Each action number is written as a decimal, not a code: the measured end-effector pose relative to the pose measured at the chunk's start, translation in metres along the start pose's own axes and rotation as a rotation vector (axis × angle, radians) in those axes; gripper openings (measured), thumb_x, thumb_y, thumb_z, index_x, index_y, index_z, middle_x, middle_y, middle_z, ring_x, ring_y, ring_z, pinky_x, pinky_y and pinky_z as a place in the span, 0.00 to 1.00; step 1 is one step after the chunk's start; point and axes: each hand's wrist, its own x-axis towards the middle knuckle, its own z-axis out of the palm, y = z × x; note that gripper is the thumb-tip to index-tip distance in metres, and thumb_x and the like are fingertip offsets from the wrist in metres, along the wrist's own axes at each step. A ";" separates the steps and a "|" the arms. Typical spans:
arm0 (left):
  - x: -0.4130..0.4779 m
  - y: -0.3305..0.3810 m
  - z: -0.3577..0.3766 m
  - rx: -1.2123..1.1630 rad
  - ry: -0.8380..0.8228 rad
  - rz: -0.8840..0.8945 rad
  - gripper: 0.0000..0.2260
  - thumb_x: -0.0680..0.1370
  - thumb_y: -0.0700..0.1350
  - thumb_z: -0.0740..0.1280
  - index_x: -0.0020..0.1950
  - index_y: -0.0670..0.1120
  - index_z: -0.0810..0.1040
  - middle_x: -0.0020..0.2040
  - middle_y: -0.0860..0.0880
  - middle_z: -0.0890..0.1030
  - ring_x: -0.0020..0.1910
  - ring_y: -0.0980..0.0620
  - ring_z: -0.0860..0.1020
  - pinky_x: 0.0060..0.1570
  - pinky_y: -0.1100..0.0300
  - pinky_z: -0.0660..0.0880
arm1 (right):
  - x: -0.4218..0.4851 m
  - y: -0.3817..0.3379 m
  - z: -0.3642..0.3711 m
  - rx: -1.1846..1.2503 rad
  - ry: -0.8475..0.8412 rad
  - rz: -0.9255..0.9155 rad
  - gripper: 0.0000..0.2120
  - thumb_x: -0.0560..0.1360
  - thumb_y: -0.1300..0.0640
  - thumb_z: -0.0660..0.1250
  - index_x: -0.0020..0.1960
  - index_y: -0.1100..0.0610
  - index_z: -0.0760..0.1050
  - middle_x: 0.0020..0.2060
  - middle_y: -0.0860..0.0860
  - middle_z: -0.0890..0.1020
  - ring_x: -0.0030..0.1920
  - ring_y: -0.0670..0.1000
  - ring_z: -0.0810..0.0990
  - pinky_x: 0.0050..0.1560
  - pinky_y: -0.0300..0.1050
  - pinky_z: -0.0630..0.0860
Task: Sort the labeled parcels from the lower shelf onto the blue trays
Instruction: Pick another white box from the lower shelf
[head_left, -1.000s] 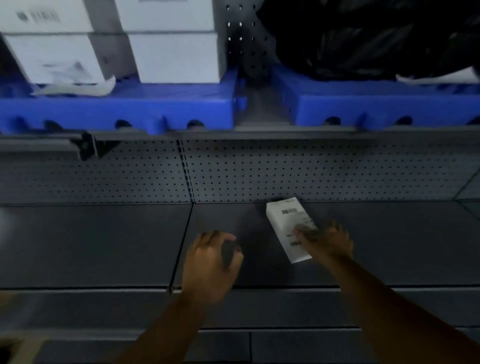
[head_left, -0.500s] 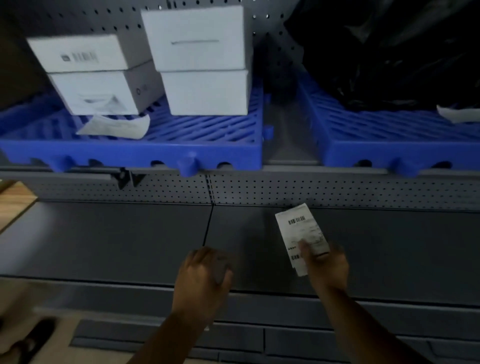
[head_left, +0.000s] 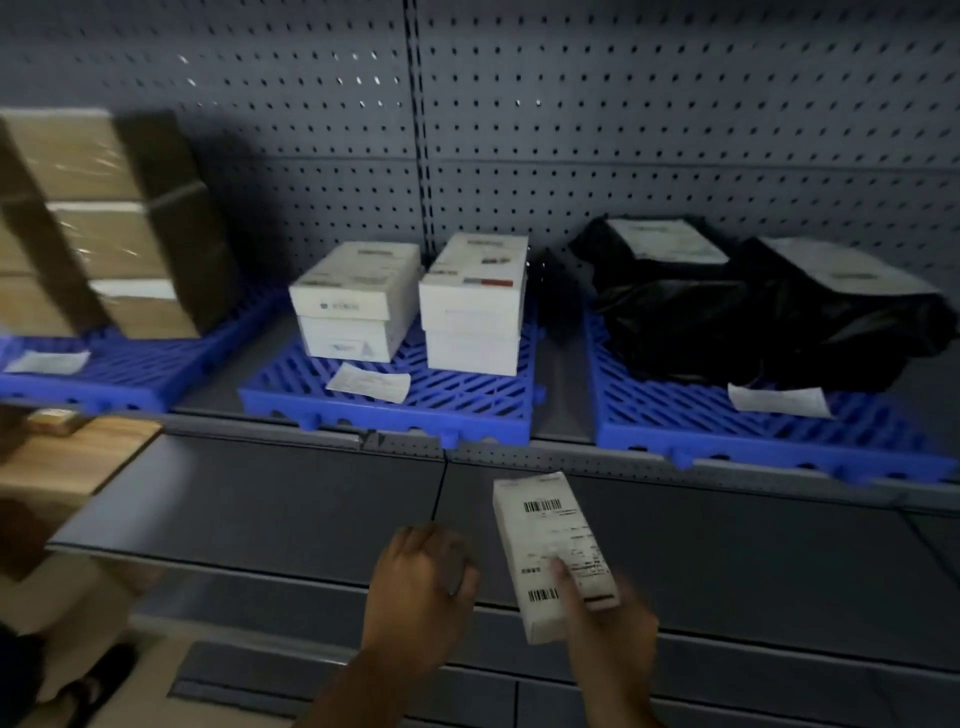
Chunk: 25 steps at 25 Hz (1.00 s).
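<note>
Your right hand (head_left: 608, 618) has a grip on the white labeled parcel (head_left: 553, 551), thumb on the label, lower center-right of frame, above the bare lower shelf (head_left: 260, 509). Your left hand (head_left: 421, 582) is curled into a loose fist w/ nothing in it, just left of the parcel. Mid-frame: 3 blue trays; center tray (head_left: 457, 410) has white boxes (head_left: 353, 301), right tray (head_left: 727, 426) black bags (head_left: 753, 322), left tray (head_left: 104, 374) brown cartons (head_left: 104, 223).

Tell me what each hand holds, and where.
Right hand grips the white box at its lower end, thumb on the label. Left hand holds nothing visible.
</note>
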 end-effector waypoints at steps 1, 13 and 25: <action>-0.008 0.003 -0.010 0.019 0.009 -0.006 0.07 0.74 0.48 0.66 0.46 0.48 0.82 0.46 0.49 0.82 0.48 0.44 0.79 0.49 0.50 0.75 | -0.010 -0.009 -0.005 0.007 -0.046 -0.020 0.14 0.67 0.41 0.81 0.43 0.50 0.84 0.35 0.44 0.87 0.36 0.43 0.85 0.34 0.42 0.80; -0.061 -0.042 -0.164 0.196 0.359 -0.197 0.07 0.68 0.37 0.79 0.43 0.45 0.85 0.40 0.46 0.84 0.40 0.41 0.82 0.42 0.49 0.79 | -0.149 -0.117 0.016 0.241 -0.427 -0.156 0.11 0.66 0.48 0.82 0.43 0.51 0.86 0.34 0.44 0.88 0.35 0.44 0.87 0.33 0.42 0.82; 0.099 -0.110 -0.284 -0.067 0.490 0.108 0.04 0.78 0.45 0.71 0.51 0.49 0.84 0.48 0.53 0.81 0.50 0.53 0.76 0.46 0.61 0.70 | -0.105 -0.349 0.155 0.474 0.043 -0.319 0.13 0.73 0.49 0.76 0.34 0.47 0.76 0.33 0.43 0.81 0.35 0.45 0.81 0.36 0.40 0.76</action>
